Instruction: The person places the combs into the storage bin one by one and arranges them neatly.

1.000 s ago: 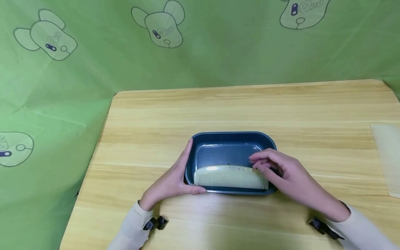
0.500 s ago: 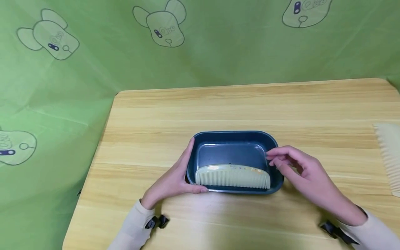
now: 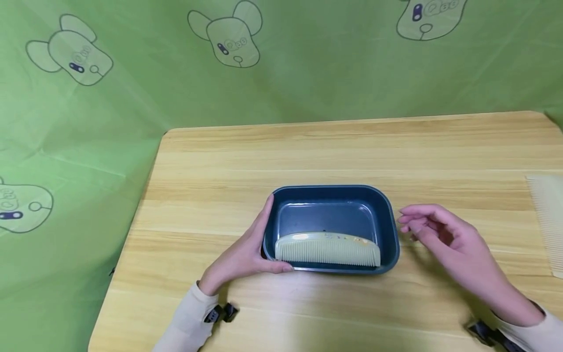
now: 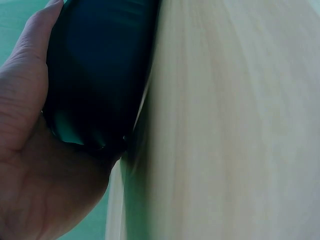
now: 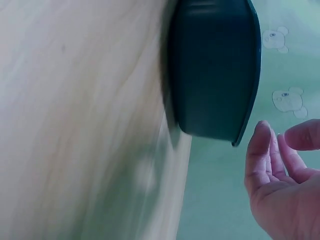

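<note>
A dark blue rectangular tray (image 3: 325, 215) with rounded corners sits on the table. Inside it, along the near wall, lies a pale comb (image 3: 327, 249) with its teeth toward the front and small coloured marks on its curved back. My left hand (image 3: 239, 254) holds the tray's near left corner, thumb along the front side and fingers along the left side; the left wrist view has the palm against the tray's end. Just right of the tray, my right hand (image 3: 448, 244) hovers with loosely curled fingers and nothing between them. In the right wrist view its fingertips are apart from the rim.
A second pale comb (image 3: 547, 225), cut off by the picture's edge, lies at the far right of the wooden table (image 3: 352, 151). Green cloth (image 3: 308, 93) printed with bear-like heads hangs behind the table and along its left side.
My right hand has drawn back to the right, from over the comb and across the tray's right rim to outside it. The left hand keeps its hold on the tray.
</note>
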Demonstrator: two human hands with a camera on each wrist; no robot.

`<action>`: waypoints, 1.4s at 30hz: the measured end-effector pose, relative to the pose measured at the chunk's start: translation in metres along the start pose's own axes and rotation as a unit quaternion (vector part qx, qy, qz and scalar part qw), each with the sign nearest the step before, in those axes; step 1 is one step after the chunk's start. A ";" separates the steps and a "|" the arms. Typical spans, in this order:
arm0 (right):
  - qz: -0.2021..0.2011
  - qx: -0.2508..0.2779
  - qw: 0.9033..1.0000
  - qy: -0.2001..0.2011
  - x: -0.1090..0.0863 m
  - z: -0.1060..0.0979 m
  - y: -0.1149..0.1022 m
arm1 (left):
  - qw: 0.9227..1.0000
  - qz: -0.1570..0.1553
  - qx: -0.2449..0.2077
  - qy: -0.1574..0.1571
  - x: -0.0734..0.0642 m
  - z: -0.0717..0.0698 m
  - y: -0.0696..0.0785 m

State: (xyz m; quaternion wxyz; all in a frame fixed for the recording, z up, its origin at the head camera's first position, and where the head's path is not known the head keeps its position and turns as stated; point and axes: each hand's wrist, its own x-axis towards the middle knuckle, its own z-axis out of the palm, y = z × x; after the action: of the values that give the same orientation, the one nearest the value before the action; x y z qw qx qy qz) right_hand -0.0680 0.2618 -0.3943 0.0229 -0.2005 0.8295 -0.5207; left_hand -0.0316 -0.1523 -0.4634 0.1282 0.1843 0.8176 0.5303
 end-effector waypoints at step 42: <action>0.079 0.096 0.976 0.178 -0.019 -0.084 0.070 | 1.000 0.008 0.001 0.006 0.001 -0.001 0.001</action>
State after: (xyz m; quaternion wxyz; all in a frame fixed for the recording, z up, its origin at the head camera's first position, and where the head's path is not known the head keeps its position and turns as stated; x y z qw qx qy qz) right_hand -0.0931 0.3671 -0.4202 -0.0645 -0.0351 0.7797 -0.6218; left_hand -0.0323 -0.1524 -0.4620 0.1188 0.1875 0.8177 0.5312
